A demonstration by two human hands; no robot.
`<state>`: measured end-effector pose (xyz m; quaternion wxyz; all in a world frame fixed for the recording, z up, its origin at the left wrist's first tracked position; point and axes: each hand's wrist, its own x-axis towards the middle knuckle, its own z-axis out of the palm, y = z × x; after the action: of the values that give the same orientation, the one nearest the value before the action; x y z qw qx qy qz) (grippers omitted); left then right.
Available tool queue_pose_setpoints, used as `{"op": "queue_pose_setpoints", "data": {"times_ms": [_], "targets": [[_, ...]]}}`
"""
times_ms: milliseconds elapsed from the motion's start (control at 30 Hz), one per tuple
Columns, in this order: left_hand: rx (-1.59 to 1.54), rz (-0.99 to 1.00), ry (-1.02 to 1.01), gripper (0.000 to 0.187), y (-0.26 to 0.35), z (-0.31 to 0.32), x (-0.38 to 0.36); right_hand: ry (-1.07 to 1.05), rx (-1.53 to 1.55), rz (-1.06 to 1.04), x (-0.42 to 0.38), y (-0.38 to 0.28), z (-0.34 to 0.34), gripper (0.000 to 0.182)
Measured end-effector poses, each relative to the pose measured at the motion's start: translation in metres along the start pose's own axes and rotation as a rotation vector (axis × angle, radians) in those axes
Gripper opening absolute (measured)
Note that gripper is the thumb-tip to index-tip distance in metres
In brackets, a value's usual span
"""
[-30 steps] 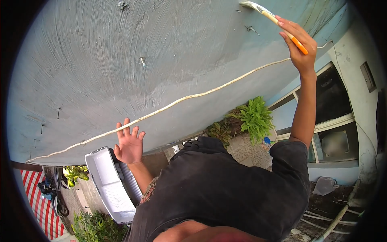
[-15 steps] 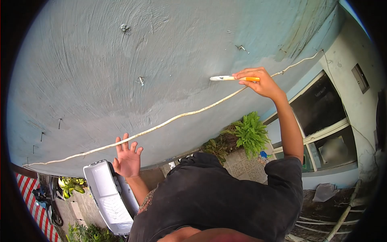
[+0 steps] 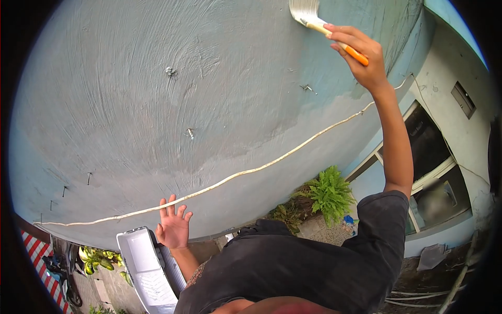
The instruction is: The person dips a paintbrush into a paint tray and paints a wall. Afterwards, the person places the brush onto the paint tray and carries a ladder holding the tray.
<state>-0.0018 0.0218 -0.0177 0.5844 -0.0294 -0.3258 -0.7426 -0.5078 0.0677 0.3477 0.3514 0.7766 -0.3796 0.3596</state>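
Brushing the grey-blue plastered wall (image 3: 240,104) seems underway: the right hand (image 3: 370,60) grips a white-bristled, orange-ended paintbrush (image 3: 314,24), the left hand (image 3: 174,229) spreads empty; the next stroke likely wants steadiness.

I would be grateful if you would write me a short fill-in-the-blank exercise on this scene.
1. The right hand holds a paintbrush whose handle has a bright ____ end.
2. In picture height, the left hand is ____ than the right hand.
3. In the picture, the long pale cable runs ____ the paintbrush.
4. The leafy fern is ____ in colour.

Missing words: orange; lower; below; green.
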Motion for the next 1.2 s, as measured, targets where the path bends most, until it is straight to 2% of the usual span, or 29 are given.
{"op": "queue_pose_setpoints", "data": {"times_ms": [133, 200, 233, 300, 333, 467, 567, 633, 733, 767, 833, 967, 1000, 1067, 1200], "targets": [[0.004, 0.013, -0.009, 0.081, 0.001, 0.003, 0.0, -0.392, 0.277, 0.284, -0.063, -0.048, 0.024, 0.015], [-0.01, 0.009, -0.01, 0.08, -0.001, 0.005, 0.002, -0.507, 0.371, 0.314, -0.084, -0.056, 0.039, 0.014], [-0.016, 0.03, -0.026, 0.08, -0.002, 0.005, 0.003, -0.499, 0.357, 0.291, -0.085, -0.056, 0.041, 0.014], [-0.03, 0.005, 0.0, 0.08, -0.001, 0.005, 0.002, -0.689, 0.413, 0.377, -0.074, -0.05, 0.044, 0.014], [-0.028, 0.026, -0.016, 0.08, 0.0, 0.005, 0.001, -0.677, 0.403, 0.356, -0.061, -0.043, 0.04, 0.014], [-0.036, 0.019, -0.022, 0.079, -0.001, 0.008, 0.003, -0.39, 0.271, 0.302, 0.027, 0.007, -0.024, 0.012], [-0.026, 0.013, -0.066, 0.075, -0.001, 0.01, 0.004, -0.043, 0.073, 0.049, 0.1, 0.042, -0.081, 0.018], [-0.026, 0.018, -0.048, 0.077, -0.001, 0.006, 0.004, 0.217, -0.121, -0.193, 0.131, 0.057, -0.102, 0.02], [-0.045, 0.015, -0.023, 0.078, -0.002, 0.01, 0.003, 0.2, -0.206, -0.158, 0.142, 0.065, -0.103, 0.022], [-0.062, 0.021, -0.03, 0.078, -0.002, 0.012, 0.003, 0.14, -0.136, -0.19, 0.132, 0.061, -0.085, 0.019], [-0.055, 0.02, -0.034, 0.078, -0.001, 0.011, 0.005, 0.026, -0.055, -0.105, 0.099, 0.024, -0.056, 0.016], [-0.052, 0.02, -0.04, 0.078, -0.001, 0.012, 0.004, -0.404, 0.229, 0.224, 0.017, -0.035, -0.012, 0.01], [-0.055, 0.021, -0.05, 0.078, -0.001, 0.012, 0.004, -0.401, 0.22, 0.222, 0.01, -0.038, -0.008, 0.01], [-0.08, 0.021, -0.042, 0.077, -0.002, 0.013, 0.004, -0.553, 0.288, 0.312, 0.01, -0.039, -0.007, 0.007], [-0.077, 0.03, -0.041, 0.077, 0.0, 0.013, 0.003, -0.335, 0.192, 0.27, 0.081, 0.012, -0.046, 0.012]]}}
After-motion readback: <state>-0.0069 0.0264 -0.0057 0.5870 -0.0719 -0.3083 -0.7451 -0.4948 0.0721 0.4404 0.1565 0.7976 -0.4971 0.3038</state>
